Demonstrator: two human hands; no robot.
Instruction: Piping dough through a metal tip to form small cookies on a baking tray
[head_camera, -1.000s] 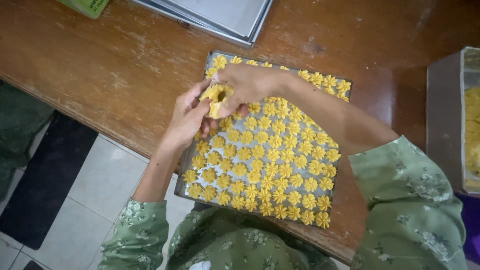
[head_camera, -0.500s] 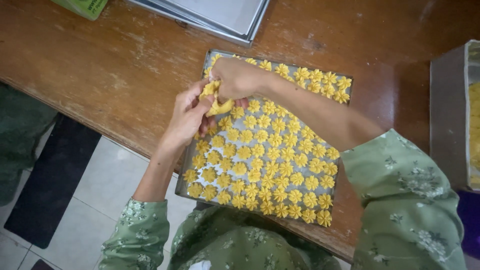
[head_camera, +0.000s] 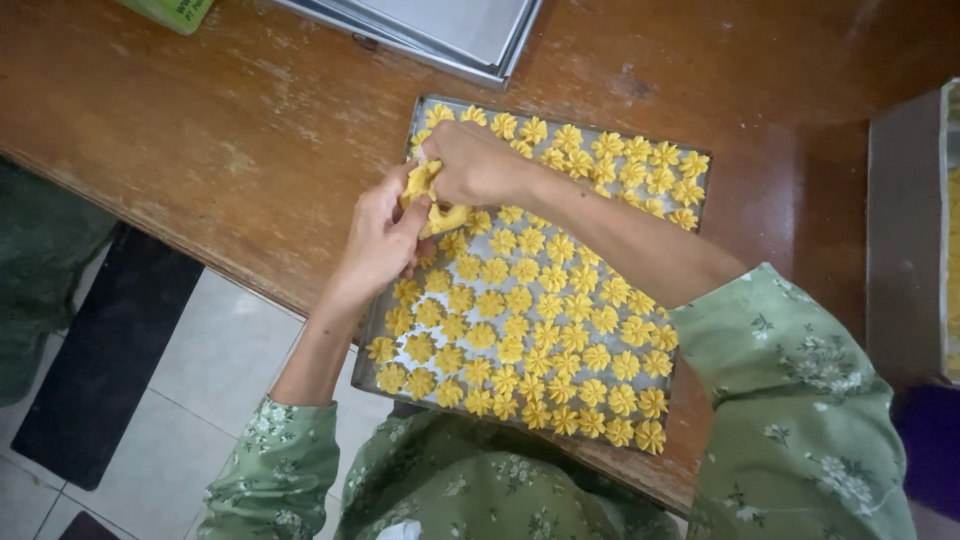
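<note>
**Both hands on the dough bag at the tray's far-left corner**

Left hand (head_camera: 385, 235) and right hand (head_camera: 470, 165) are both closed around a lump of soft yellow dough in what looks like a small piping bag (head_camera: 432, 200). Can't tell bag from bare dough for sure; fingers cover most of it. Right hand grips the upper part, left hand pinches the lower end from the side. Left thumb and fingers wrapped tight, no gap visible.

The lump sits between the two hands, touching both, just above the rectangular grey metal baking tray (head_camera: 372, 330), over its far-left corner. Tray is nearly full of small yellow flower-shaped piped cookies (head_camera: 545, 330) in close rows. The only thin spot looks to be right under the hands.

Risks, my read:
- Cookies are packed tight. Left wrist hangs low over the near-left rows, so a dropped wrist would likely squash them.
- Right forearm crosses the tray diagonally, close above the middle rows. Green floral sleeve (head_camera: 790, 400) could drag across the right-hand rows.
- Tray's near edge overhangs the worn brown wooden table (head_camera: 200, 130). Downward push at that edge could tip it.
- Uneven squeeze probably smears dough into a neighbouring cookie.

Also on the table: stacked bare metal trays (head_camera: 440, 30) at the far edge, another tray (head_camera: 905, 230) at right, well apart.
</note>
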